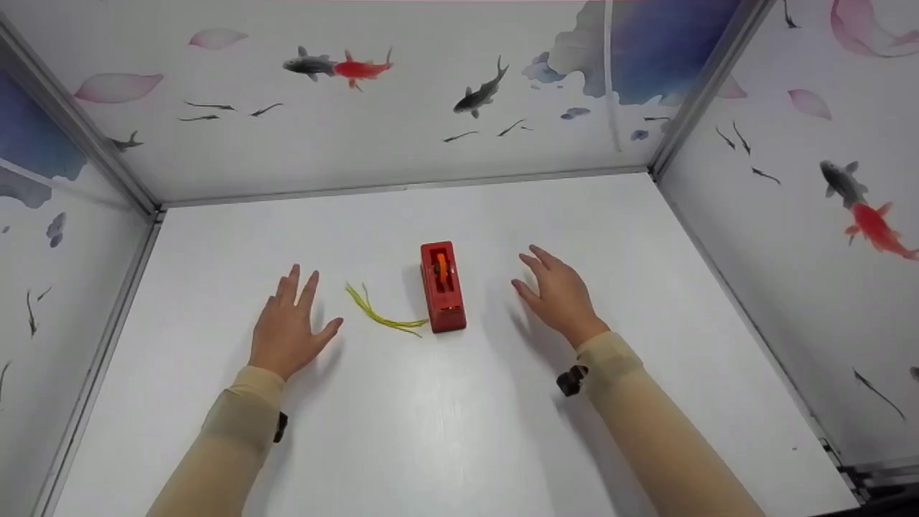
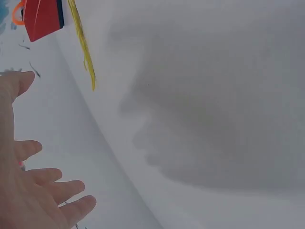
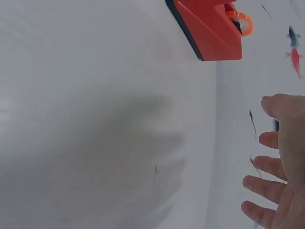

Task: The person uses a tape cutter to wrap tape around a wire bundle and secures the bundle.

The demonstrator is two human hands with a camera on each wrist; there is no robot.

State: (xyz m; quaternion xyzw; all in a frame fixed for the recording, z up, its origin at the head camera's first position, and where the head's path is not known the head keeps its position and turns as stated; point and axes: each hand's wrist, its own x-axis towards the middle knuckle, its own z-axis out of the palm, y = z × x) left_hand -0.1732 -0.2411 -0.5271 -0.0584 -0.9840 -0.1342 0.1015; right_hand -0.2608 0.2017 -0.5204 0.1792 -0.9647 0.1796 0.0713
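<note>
A red tape dispenser (image 1: 449,317) with an orange roll (image 1: 441,270) in its top stands near the middle of the white table. Left of it lies a loose bundle of thin yellow strings (image 1: 380,316), one end right at the dispenser's base. My left hand (image 1: 286,334) hovers over the table to the left of the strings, fingers spread and holding nothing. On the dispenser's other side, my right hand (image 1: 560,293) hovers with its fingers apart, also holding nothing. Both wrist views show part of the dispenser beyond the thumb; the left one also shows the yellow strings (image 2: 85,47).
White panels printed with fish and petals enclose the table (image 1: 402,452) at the back, left and right. A metal frame strip (image 1: 402,189) runs along the back edge. A dark wrist camera (image 1: 572,380) sits on the right sleeve.
</note>
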